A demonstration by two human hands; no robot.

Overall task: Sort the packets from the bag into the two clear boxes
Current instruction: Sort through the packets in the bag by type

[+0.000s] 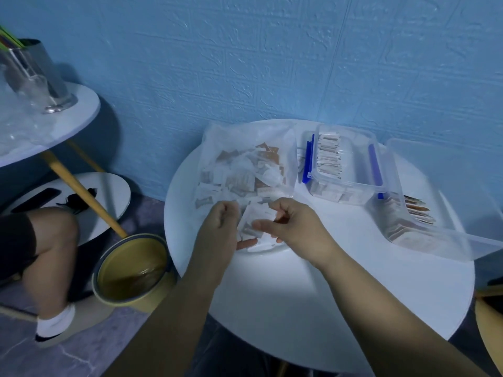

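Note:
A clear plastic bag full of white and brown packets lies at the back of the round white table. At the bag's open near edge, my left hand and my right hand both hold a small bunch of white packets between them. To the right stands a clear box with blue clips, holding a row of white packets. Further right, a second clear box holds brownish packets.
A blue textured wall runs close behind the table. On the floor to the left stands a yellow bin. A second white table with glass vessels is at far left, and a seated person's leg is below it.

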